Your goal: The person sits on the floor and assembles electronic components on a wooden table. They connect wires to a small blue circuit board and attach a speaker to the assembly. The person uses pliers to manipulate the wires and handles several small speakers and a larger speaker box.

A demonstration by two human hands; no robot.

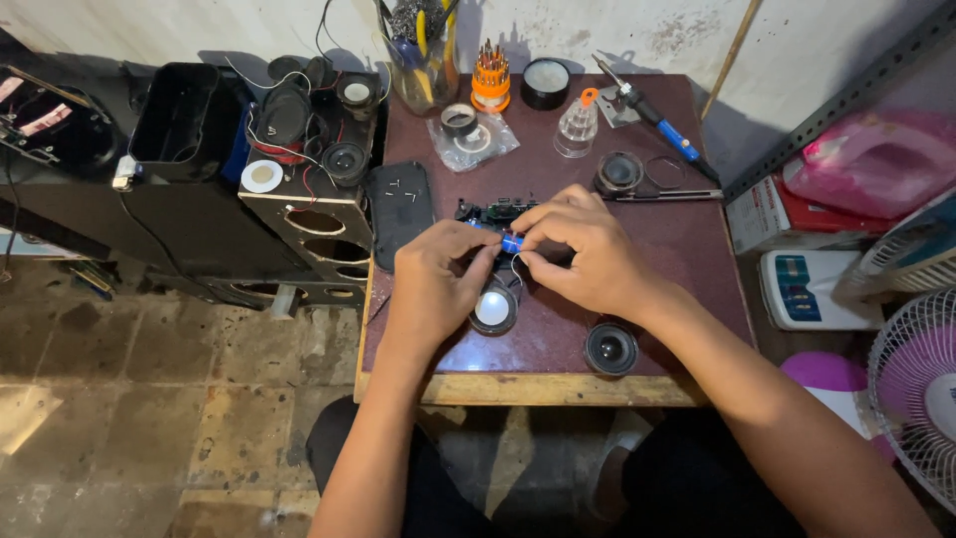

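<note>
small dark maroon speckled table against a stained white wall, worn stone floor at 9 o'clock, black speaker cabinet butting its left edge; front wooden edge bare, most open room at 5 o'clock near a loose round black speaker driver; left hand and right hand both pinch a small blue cylindrical part mid-table, long axis running 9 to 3; black circuit board just behind at 12; blue-handled soldering iron at 1 o'clock.
</note>
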